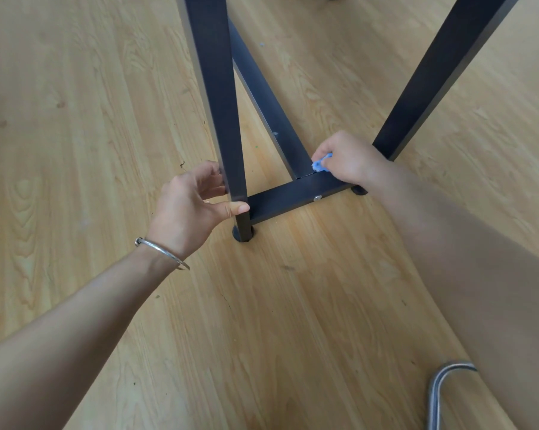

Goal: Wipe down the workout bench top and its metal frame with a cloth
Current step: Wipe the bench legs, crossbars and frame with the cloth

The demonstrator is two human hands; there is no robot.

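Blue cloth is bunched small in the right hand, only a scrap of it showing past the fingers; it's pressed at the joint where the long floor rail meets the low crossbar of the dark metal frame. Right hand is closed around the cloth, knuckles up, sitting on top of the crossbar near its right end, just beside the base of the right leg. Left hand grips the left leg low down, just above where the crossbar joins it: thumb across the near face, fingers curled round the far side, so closed on the leg. Silver bangle on the left wrist. Crossbar has a small silver bolt head on its near face, roughly mid-span. Both legs end in round black feet: left foot fully visible on the floor, right foot partly hidden behind the right forearm. Both legs rise out of the top of the view, so the bench top itself can't be seen. Floor is light wood-grain laminate with a few dark specks. Bent chrome tube on the floor at bottom right, near the right forearm; can't tell what it belongs to.
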